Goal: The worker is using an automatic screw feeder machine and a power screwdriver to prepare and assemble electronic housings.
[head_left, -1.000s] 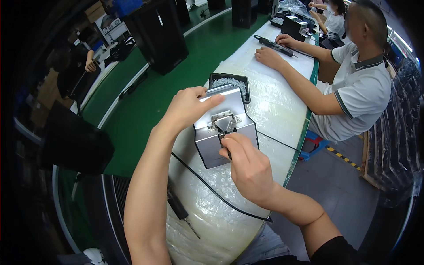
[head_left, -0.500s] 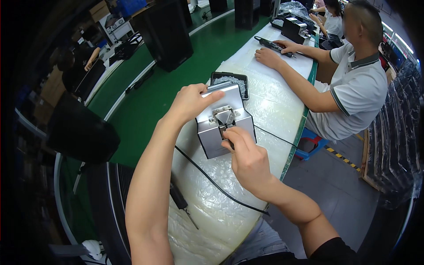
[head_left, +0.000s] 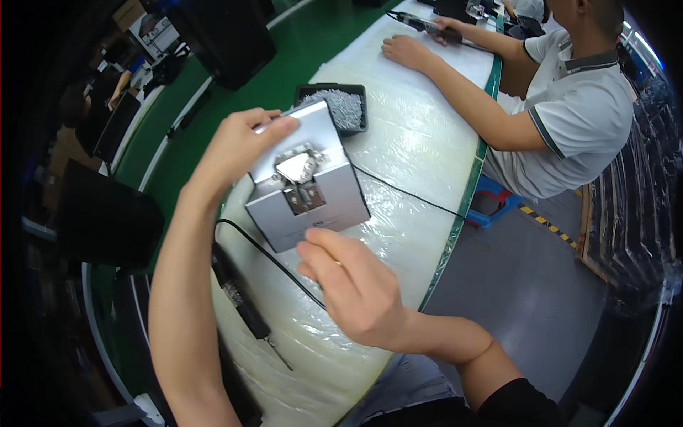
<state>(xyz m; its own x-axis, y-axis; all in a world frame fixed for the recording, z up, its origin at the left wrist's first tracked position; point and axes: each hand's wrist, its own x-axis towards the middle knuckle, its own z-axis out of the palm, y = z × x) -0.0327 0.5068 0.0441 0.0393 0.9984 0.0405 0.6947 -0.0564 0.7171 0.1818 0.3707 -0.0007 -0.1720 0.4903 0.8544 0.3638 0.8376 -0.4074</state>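
My left hand (head_left: 245, 142) grips the top left edge of a silver metal box (head_left: 334, 199) with black side edges, thumb over its upper face. The box is tilted on the plastic-covered bench. A shiny metal bracket (head_left: 299, 167) sits in the middle of its face, above a dark rectangular recess (head_left: 304, 199). Close to the box's lower edge is my right hand (head_left: 356, 285), its fingers pinched together; what they hold, if anything, is too small to name. A black electric screwdriver (head_left: 242, 299) lies on the bench by my left forearm, bit pointing towards me.
Behind the box stands a black tray (head_left: 365, 114) full of small screws. Black cables (head_left: 413, 186) run across the bench (head_left: 420, 142). On the right a co-worker (head_left: 569, 121) sits holding another screwdriver (head_left: 420, 25). A blue stool (head_left: 491, 203) is beside the bench.
My right hand has drawn back from the bracket towards me. The metal box, in my left hand, appears further left and turned a little. The view has shifted too.
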